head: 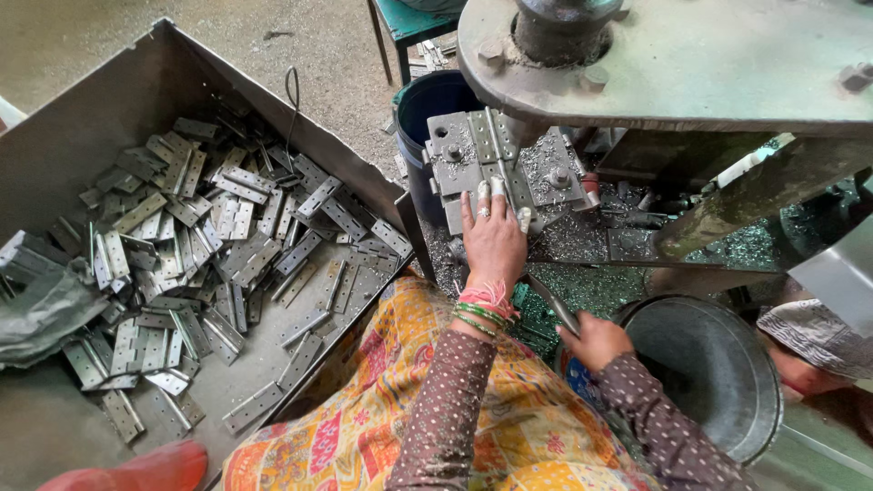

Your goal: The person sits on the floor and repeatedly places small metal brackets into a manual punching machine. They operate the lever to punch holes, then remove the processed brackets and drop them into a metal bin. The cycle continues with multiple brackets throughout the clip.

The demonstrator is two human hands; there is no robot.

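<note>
Plainly far from finished: hundreds of flat grey perforated metal hinge leaves [195,264] heaped in the big steel bin [109,118] at left of frame, just one grey metal hinge [486,168] seated on the press die at upper centre. Left hand [494,238] flat and unclenched, taped fingertips [496,188] pressing that hinge. Right hand [596,338], lower right, clenched round a thin metal lever [553,305], well apart from the hinge.

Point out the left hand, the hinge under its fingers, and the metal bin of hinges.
left hand [494,238], head view, back of the hand.
hinge [489,145], head view, its upper leaf on the press.
metal bin [86,127], head view, bare inner wall.
</note>
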